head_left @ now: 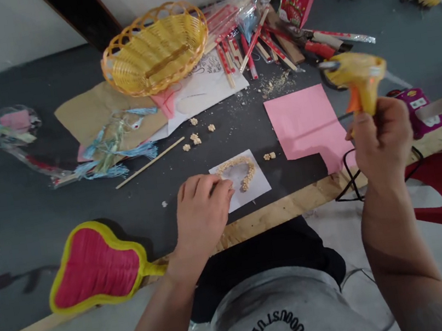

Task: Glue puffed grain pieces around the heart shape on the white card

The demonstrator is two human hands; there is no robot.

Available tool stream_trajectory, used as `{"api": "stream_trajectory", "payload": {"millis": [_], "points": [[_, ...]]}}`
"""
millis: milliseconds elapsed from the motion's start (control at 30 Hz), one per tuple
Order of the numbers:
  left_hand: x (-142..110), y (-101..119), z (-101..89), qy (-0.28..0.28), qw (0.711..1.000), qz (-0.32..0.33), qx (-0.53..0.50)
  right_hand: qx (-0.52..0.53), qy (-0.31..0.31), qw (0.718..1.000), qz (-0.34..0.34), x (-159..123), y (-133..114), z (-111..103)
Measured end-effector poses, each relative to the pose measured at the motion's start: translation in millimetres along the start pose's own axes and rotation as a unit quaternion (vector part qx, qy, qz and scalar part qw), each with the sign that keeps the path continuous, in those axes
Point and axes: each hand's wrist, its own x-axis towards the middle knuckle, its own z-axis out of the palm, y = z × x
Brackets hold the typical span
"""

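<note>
Dark grey tabletop (25, 217) with a raw wooden front edge, cluttered with a yellow basket (156, 48), pink paper (301, 120) and a red fan (95, 267). My left hand (203, 212) rests fingertips-down on a white paper square (257, 185), touching a beaded arch (240, 169) lying there. My right hand (381, 139) is clenched around a yellow glue gun (357, 78), raised off to the right of the arch.

The left hand (200, 210) rested at the table's near edge, fingertips on a small paper square (259, 184) that carried an arch of beads (242, 169). The right hand (380, 136) held a glue gun (355, 79) raised to the right, above a paper sheet (301, 120). Loose beads (195, 136) lay behind the square. A basket (153, 48) stood farther back, a fan (94, 264) to the left, and chopsticks (253, 44) right of the basket.
</note>
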Motion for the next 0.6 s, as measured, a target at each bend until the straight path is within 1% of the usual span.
{"api": "stream_trajectory", "payload": {"millis": [33, 67, 100, 133, 167, 233, 300, 367, 433, 533, 567, 600], "points": [[0.0, 0.3, -0.6, 0.007, 1.0, 0.004, 0.0, 0.09, -0.004, 0.996, 0.028, -1.7, -3.9, -3.1], [-0.2, 0.8, -2.0, 0.015, 1.0, 0.006, -0.003, 0.174, -0.024, 0.983, 0.059, -3.3, -7.3, -5.8], [-0.6, 1.4, -4.1, 0.021, 1.0, 0.006, -0.01, 0.24, -0.057, 0.965, 0.091, -5.0, -10.1, -8.1], [-1.4, 1.9, -6.9, 0.024, 0.999, 0.003, -0.025, 0.282, -0.099, 0.947, 0.123, -6.8, -12.1, -10.0], [-2.9, 2.4, -10.1, 0.026, 0.998, -0.004, -0.049, 0.301, -0.138, 0.932, 0.148, -9.0, -13.3, -11.4], [-7.6, 3.0, -16.7, 0.022, 0.991, -0.042, -0.121, 0.306, -0.185, 0.918, 0.169, -14.8, -13.5, -13.4], [-14.1, 2.9, -21.5, 0.009, 0.971, -0.12, -0.205, 0.312, -0.207, 0.913, 0.164, -22.2, -11.7, -14.2], [-20.2, 2.7, -22.9, -0.004, 0.933, -0.212, -0.291, 0.33, -0.233, 0.902, 0.15, -30.0, -9.9, -14.2], [-23.5, 3.0, -21.7, -0.005, 0.878, -0.286, -0.383, 0.328, -0.286, 0.889, 0.14, -37.0, -10.3, -12.8], [-21.9, 4.8, -18.4, 0.008, 0.791, -0.348, -0.503, 0.265, -0.353, 0.89, 0.113, -45.2, -17.9, -8.1], [-20.2, 5.7, -17.6, 0.011, 0.771, -0.358, -0.526, 0.244, -0.372, 0.89, 0.098, -47.2, -21.9, -5.8], [-18.3, 6.6, -17.1, 0.014, 0.759, -0.36, -0.543, 0.23, -0.389, 0.888, 0.082, -49.0, -26.3, -3.4]]}}
